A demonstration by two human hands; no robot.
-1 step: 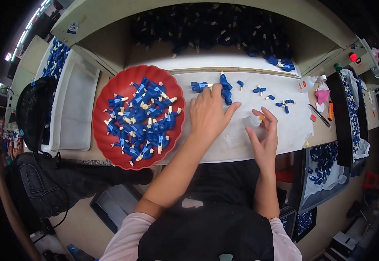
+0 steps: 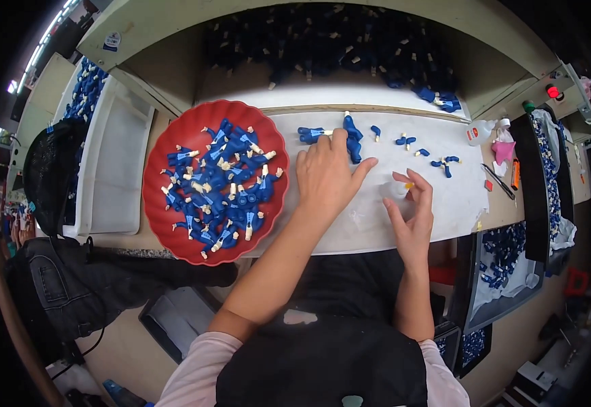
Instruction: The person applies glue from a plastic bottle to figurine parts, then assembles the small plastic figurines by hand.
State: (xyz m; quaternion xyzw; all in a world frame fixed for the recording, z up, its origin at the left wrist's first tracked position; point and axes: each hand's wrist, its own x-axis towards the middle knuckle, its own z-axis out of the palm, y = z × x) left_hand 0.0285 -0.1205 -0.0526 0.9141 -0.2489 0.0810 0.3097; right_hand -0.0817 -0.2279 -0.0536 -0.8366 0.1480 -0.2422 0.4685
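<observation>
Well, from where I stand, the left hand (image 2: 326, 178) is bent knuckles-up over the paper, with its thumb spread away to the right. Its fingertips drop out of sight among a blue-and-cream piece (image 2: 311, 133) and a taller blue piece (image 2: 353, 139), so I can't tell whether they pinch either one or merely touch. Both pieces lie at the upper part of the white paper (image 2: 451, 203), partly covered by those fingers.

The right hand (image 2: 414, 220), nearer the person's body, has thumb and fingers curled round a translucent white container (image 2: 394, 191). It blends into the paper, and its outline is hard to follow; a yellow spot shows at the fingers, but I can't say what part that is.

Further up the paper, small blue bits (image 2: 404, 140) lie scattered. Just beside the left forearm sits a red fluted bowl (image 2: 163, 234), heaped with blue figures (image 2: 224, 183) that overlap too much to count. Past the right hand are a pink item (image 2: 504, 150) and an orange tool (image 2: 515, 174).

Above, the shelf's dark pile (image 2: 336, 47) sinks into shadow. At the left, a white bin (image 2: 116, 169) is partly hidden by a black mesh object (image 2: 54, 176), and the rim swallows the rest.
</observation>
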